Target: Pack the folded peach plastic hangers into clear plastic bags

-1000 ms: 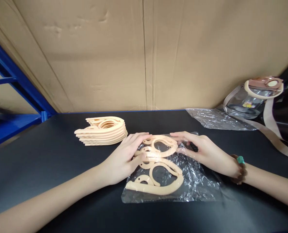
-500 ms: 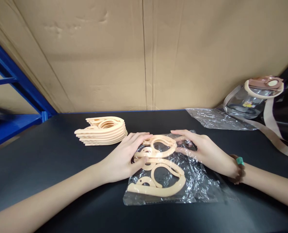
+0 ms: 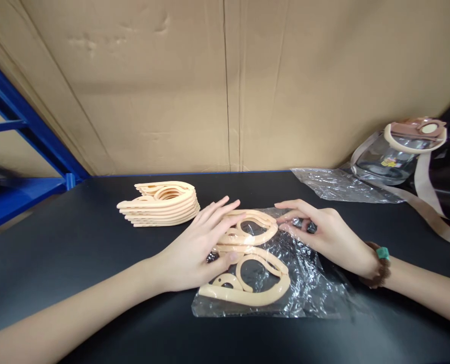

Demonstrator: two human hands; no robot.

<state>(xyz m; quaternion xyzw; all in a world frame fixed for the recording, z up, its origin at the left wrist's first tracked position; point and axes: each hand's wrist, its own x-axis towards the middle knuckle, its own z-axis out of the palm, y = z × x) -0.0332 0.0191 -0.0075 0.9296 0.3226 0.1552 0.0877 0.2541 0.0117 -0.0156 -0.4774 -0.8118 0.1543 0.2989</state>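
Two cream folded hangers (image 3: 255, 298) lie one above the other inside a clear plastic bag (image 3: 311, 288) at the middle of the black table. My left hand (image 3: 205, 242) rests on the left side of the bag, fingers spread over the upper hanger. At the bag's upper right is my right hand (image 3: 315, 225), its fingers apart and the fingertips touching the plastic by the upper hanger's end. A stack of several cream folded hangers (image 3: 160, 205) stands just beyond my left hand.
Another clear plastic bag (image 3: 331, 184) lies at the back right, next to a clear bottle (image 3: 387, 156) with a brown lid and a pale strap. Blue shelf framing (image 3: 28, 106) is at the left, and a cardboard wall (image 3: 164, 91) rises behind the table.
The fingers of my left hand have lifted and spread over the upper hanger. My right hand has shifted slightly to the right. The bagged hangers have barely moved.
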